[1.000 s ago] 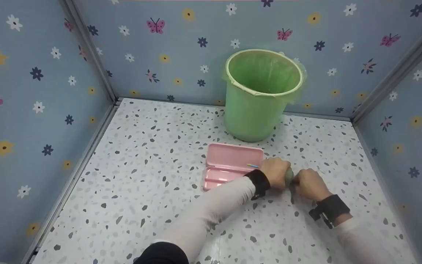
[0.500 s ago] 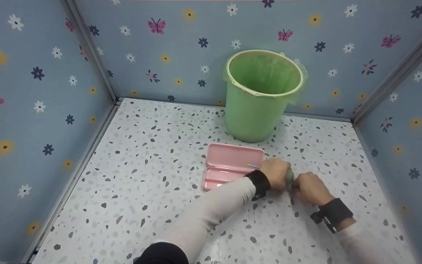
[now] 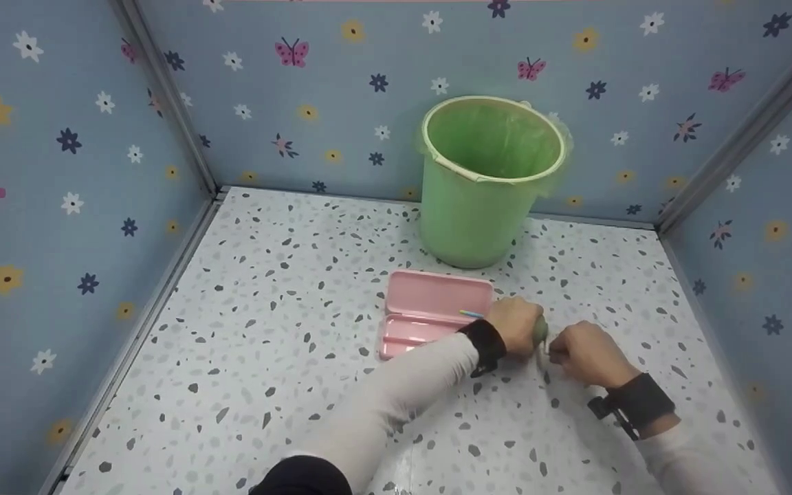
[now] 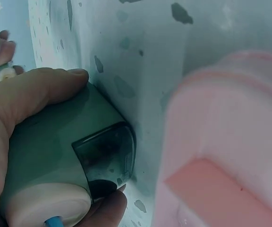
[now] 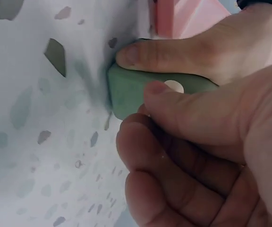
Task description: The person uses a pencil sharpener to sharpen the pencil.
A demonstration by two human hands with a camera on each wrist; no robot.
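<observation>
My left hand (image 3: pixel 515 326) grips a green pencil sharpener (image 4: pixel 51 142) down on the speckled tabletop, thumb and fingers wrapped round its body. A dark see-through shavings window (image 4: pixel 108 151) shows on its side. Out of its pale round front pokes a blue pencil (image 4: pixel 54 222), whose yellow-and-blue end (image 3: pixel 470 313) reaches over the pink pencil case. On the opposite side, my right hand (image 3: pixel 588 352) pinches the small crank handle (image 3: pixel 545 348) between thumb and curled fingers. The fingers mostly cover the handle in the right wrist view.
The open pink pencil case (image 3: pixel 440 294) lies just left of the sharpener, partly under my left forearm. Behind it a green bin (image 3: pixel 471 220) with a plastic liner stands against the back wall. Patterned panels (image 3: pixel 66 206) border the tabletop (image 3: pixel 265 344).
My right hand shifts slightly around the sharpener's back, and the crank handle has changed position with it. The left hand and sharpener stay in place.
</observation>
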